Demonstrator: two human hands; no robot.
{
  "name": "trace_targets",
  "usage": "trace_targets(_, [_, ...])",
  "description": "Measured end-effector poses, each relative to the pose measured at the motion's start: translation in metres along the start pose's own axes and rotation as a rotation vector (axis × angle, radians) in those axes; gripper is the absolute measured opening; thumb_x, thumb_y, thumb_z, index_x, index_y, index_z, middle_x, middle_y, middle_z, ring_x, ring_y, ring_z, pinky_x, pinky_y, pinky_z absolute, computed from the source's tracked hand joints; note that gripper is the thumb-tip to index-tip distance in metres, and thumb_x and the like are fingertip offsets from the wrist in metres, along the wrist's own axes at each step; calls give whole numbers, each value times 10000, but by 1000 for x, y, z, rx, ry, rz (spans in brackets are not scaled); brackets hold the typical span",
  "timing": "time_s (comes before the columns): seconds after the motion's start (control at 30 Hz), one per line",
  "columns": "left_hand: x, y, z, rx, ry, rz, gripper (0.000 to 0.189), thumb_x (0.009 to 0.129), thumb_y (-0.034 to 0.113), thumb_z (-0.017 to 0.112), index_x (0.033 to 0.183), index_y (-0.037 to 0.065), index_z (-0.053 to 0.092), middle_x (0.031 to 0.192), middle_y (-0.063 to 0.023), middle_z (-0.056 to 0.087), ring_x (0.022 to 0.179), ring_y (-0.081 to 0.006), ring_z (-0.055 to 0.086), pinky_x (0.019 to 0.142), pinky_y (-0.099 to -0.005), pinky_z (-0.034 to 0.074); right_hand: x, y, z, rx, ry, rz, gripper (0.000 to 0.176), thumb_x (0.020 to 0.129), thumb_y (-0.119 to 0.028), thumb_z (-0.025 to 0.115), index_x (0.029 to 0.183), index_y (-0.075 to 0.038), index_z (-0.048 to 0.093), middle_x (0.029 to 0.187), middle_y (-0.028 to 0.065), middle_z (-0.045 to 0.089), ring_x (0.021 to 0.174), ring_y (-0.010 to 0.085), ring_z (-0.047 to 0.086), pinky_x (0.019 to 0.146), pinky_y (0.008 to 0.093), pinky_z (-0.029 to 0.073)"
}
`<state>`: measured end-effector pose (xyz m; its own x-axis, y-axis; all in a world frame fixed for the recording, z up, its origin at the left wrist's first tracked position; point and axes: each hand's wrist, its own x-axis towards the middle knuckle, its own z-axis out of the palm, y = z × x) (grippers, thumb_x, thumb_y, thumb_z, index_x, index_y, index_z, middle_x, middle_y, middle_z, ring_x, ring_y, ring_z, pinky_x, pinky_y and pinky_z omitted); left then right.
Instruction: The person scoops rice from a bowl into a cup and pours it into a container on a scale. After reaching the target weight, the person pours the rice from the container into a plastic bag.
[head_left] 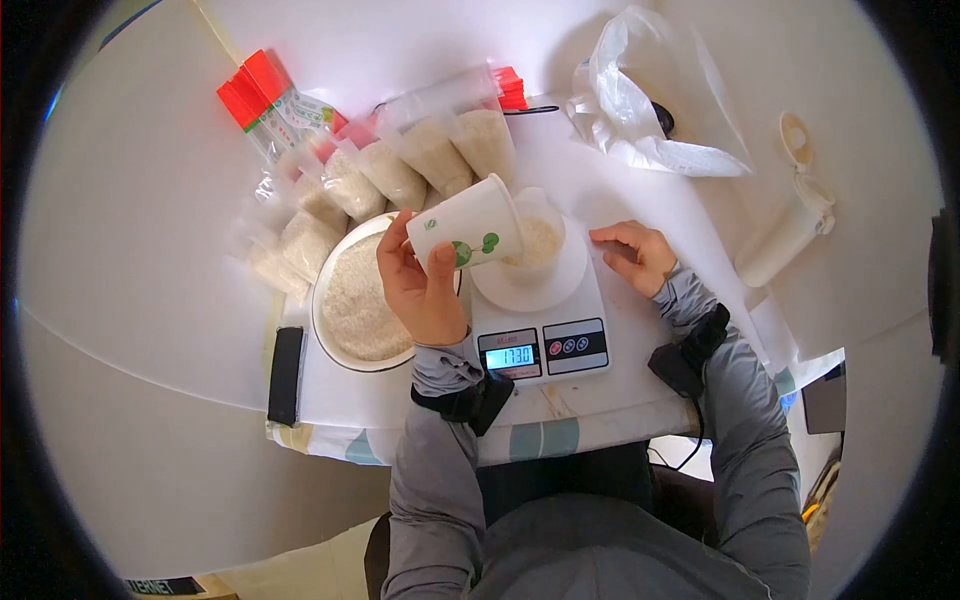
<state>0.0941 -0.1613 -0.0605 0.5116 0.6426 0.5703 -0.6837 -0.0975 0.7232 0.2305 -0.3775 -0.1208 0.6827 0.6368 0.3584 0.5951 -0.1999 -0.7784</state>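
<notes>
My left hand (425, 295) is wrapped around a white paper cup (450, 225) with green leaf prints. The cup is tilted, its mouth facing right toward a second white cup (535, 205) that contains rice grains (537, 242). That second cup stands on the round plate of a white kitchen scale (590, 310), whose lit display (509, 357) appears to read 173.0. Just right of the scale, my right hand (642, 258) hovers or rests with fingers loosely bent, thumb apart, holding nothing. Below my left hand, a white bowl (318, 320) of rice sits partly hidden.
Several clear bags of rice (390, 175) line the back left, beside red-and-white packaging (275, 100). A dark phone-like slab (286, 375) lies at the table's left. A white plastic bag (640, 120) stands back right, near an open-lidded white container (790, 225).
</notes>
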Motion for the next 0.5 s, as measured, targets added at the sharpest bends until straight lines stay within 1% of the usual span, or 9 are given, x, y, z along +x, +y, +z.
trace_targets(0.17, [0,3,0,17,-2,-27,504,806,83,641,1234,-7,391,1055,-98,512,964,-154,499,848,-283,431,1,-2,0,19,-2,7,291,758,-23,560,1046,-27,600,952,157,577,853,260,578,762,310,470])
trace_targets(0.5, [0,0,1,-1,-25,-1,549,785,73,666,1253,6,386,1048,-110,528,960,-166,522,832,-281,446,0,-1,0,31,4,7,302,769,-26,553,1067,-30,596,976,151,571,847,236,591,758,297,485])
